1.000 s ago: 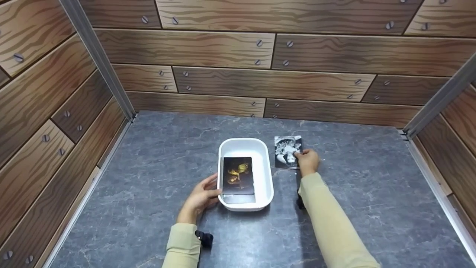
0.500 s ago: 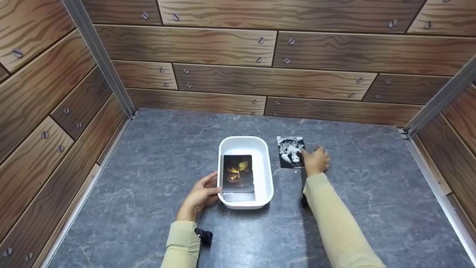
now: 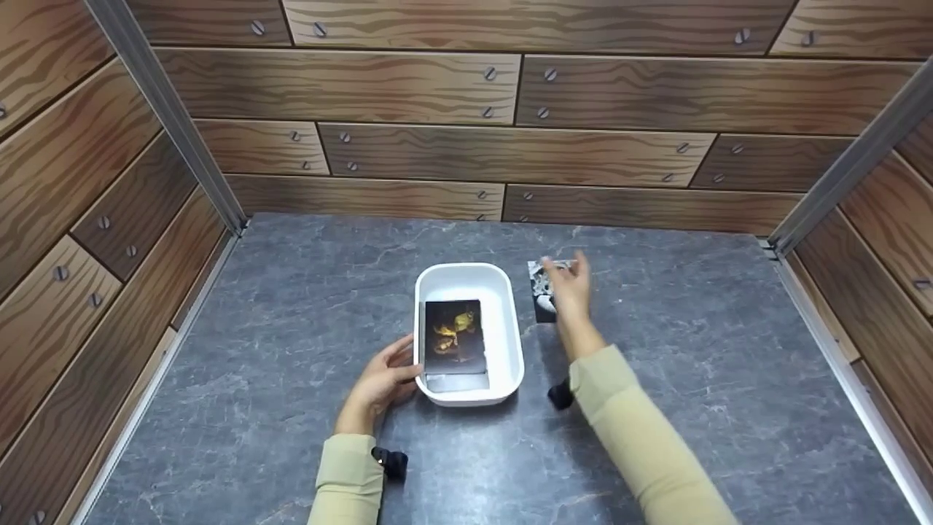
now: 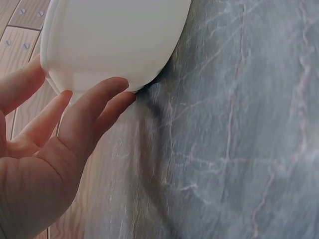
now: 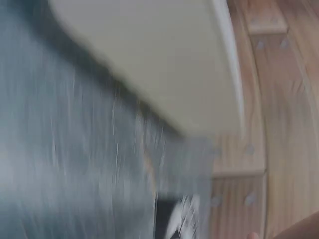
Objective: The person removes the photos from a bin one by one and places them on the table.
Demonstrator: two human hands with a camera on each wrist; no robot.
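A white plastic tub [image 3: 505, 328] stands on the table with a dark photo card [image 3: 453, 343], showing a yellow-orange picture, lying in its left part. My left hand [image 3: 380, 379] steadies the tub from its left side. In the left wrist view its fingers [image 4: 92, 107] rest spread along the outer wall, with the thumb up at the rim. To the right of the tub lies a black-and-white photo card [image 3: 542, 297], partly covered by my right hand [image 3: 572, 292]. That hand holds nothing; its thumb and fingers are apart. The right wrist view is blurred and shows only a bit of it.
The grey marbled tabletop [image 3: 291, 292] ends at a wood-patterned back wall [image 3: 408, 153], with similar panels on both sides. Metal posts [image 3: 171, 124] stand at the back corners. Black wrist cameras [image 3: 391, 463] hang below both sleeves.
My right hand has let go of the black-and-white card's right edge, drawn back right, then swung left over the card. The view has shifted slightly. My left hand keeps its place on the tub.
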